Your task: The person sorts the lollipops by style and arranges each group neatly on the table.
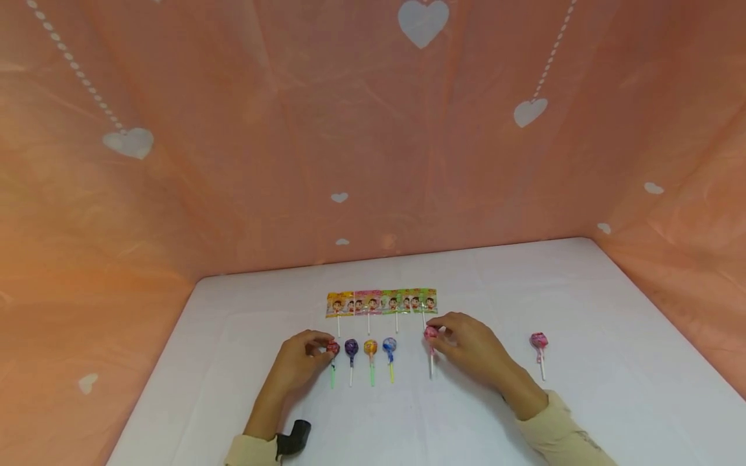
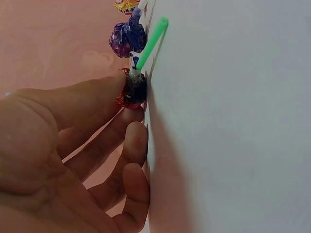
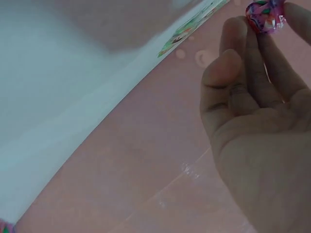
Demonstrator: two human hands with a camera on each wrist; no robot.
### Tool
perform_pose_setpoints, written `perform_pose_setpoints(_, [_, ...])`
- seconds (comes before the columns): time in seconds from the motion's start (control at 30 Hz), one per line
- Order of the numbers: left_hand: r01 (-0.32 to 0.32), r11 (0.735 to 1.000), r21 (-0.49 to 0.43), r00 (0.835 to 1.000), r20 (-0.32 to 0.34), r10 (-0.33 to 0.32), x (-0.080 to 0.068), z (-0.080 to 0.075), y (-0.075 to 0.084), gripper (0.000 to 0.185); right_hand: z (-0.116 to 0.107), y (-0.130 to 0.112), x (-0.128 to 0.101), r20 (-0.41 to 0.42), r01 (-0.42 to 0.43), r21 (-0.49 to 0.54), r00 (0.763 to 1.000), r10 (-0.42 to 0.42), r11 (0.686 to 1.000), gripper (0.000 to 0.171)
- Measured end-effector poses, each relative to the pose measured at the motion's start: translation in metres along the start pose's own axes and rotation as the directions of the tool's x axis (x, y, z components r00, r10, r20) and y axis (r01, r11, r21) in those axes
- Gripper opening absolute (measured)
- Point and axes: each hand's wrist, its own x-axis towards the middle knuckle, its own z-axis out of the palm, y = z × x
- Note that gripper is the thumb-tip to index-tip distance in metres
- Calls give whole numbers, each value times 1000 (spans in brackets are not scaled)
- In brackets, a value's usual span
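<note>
My left hand (image 1: 300, 362) pinches the wrapped head of a red lollipop (image 2: 130, 92) with a green stick, at the left end of a row. Beside it lie a purple lollipop (image 1: 351, 348), an orange lollipop (image 1: 370, 347) and a blue lollipop (image 1: 390, 345). To the right of that row, my right hand (image 1: 474, 349) holds a pink lollipop (image 3: 266, 15) by its head between thumb and fingers. Its white stick points toward me in the head view. Whether this lollipop touches the table cannot be told.
Behind the row lie several flat-packed lollipops (image 1: 368, 303) in yellow, pink and green wrappers, sticks toward me. Another pink lollipop (image 1: 539, 340) lies alone at the right on the white table (image 1: 408, 427). Around the table's back and sides hangs an orange-pink cloth (image 1: 384, 142) with hearts.
</note>
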Motion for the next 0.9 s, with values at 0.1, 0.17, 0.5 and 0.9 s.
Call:
perform_pose_setpoints(0.1, [-3,1000,4,1000,-1,3,1,1,0,22,4,-6,3,18,0,-6,1000,0,1000,30])
perform_pose_setpoints(0.17, [-4,1000,7,1000,-6,4,1,2,-1,21,7,-9,5,33,1,-9,999,-1,1000,30])
perform_pose_setpoints(0.5, [-3,1000,13,1000,-8,3,0,3,0,19,12,-19,15,60,-16,12,998,15,1000,31])
perform_pose_setpoints(0.9, [14,999,41,1000,0,-14,0,2,1,19,21,-22,22,99,74,-74,993,-66,995,28])
